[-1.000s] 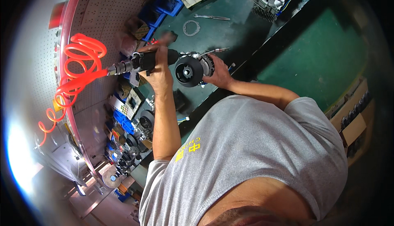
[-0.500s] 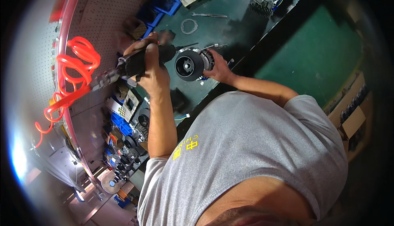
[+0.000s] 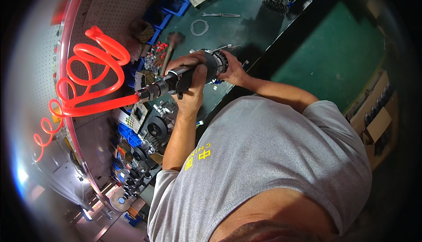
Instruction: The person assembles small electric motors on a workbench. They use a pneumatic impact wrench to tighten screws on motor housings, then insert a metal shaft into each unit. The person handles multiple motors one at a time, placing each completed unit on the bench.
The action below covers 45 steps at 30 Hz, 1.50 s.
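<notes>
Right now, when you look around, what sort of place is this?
Probably a workshop or small factory: there's a handheld tool on a coiled red hose, and a wrench lying on a green workbench.

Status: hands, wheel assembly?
Left hand gripping black tool. Right hand holding metal assembly. Tool, left hand partly block view of black wheel.

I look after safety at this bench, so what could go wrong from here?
If the power tool in the left hand slips, it might strike the right hand, which grips the metal assembly close to the black wheel. The coiled red hose hangs in loose loops and could snag, tugging the tool off line. The hammer lies very near the left hand in this view, so it might get bumped.
</notes>
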{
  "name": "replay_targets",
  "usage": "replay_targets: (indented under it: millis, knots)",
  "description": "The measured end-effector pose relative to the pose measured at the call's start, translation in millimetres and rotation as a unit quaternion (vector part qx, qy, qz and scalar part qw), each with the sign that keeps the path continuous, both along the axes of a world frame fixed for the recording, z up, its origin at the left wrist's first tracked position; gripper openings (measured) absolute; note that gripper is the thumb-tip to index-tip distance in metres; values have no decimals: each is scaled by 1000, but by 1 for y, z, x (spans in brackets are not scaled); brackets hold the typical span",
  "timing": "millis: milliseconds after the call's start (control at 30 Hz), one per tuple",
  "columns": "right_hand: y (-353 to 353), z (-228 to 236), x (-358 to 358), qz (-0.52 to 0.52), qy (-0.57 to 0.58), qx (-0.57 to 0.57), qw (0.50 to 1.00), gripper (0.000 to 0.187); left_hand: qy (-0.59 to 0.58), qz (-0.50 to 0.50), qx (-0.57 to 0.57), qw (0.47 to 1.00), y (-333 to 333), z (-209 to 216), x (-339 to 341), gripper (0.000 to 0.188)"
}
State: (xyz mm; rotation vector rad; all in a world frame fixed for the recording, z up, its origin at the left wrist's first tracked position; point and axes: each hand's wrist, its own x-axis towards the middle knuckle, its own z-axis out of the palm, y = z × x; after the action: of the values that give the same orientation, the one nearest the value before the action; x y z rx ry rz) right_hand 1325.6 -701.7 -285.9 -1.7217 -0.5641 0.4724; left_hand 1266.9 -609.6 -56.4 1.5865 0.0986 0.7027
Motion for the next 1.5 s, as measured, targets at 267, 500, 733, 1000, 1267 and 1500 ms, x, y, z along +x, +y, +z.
replay_targets:
  millis: [267,500,733,1000,1267,1500]
  knots:
    - [1,-5,-1,3,-5,-7,1000,102,21,4,3,1000,-3,2,-1,28]
    - [2,-8,0,3,-15,-1,1000,101,64,-18,33,997,-7,8,6,31]
    - [3,-12,0,-4,-17,7,1000,102,64,-24,39,997,-3,1,10,26]
    - [2,-10,-1,2,-10,-9,1000,103,62,-6,35,997,-6,-4,12,22]
    - [1,-11,-2,6,-15,-5,1000,103,62,-10,33,997,-10,1,10,21]
    - [6,-21,-2,12,-11,70,997,99,106,9,14,994,-16,16,7,15]
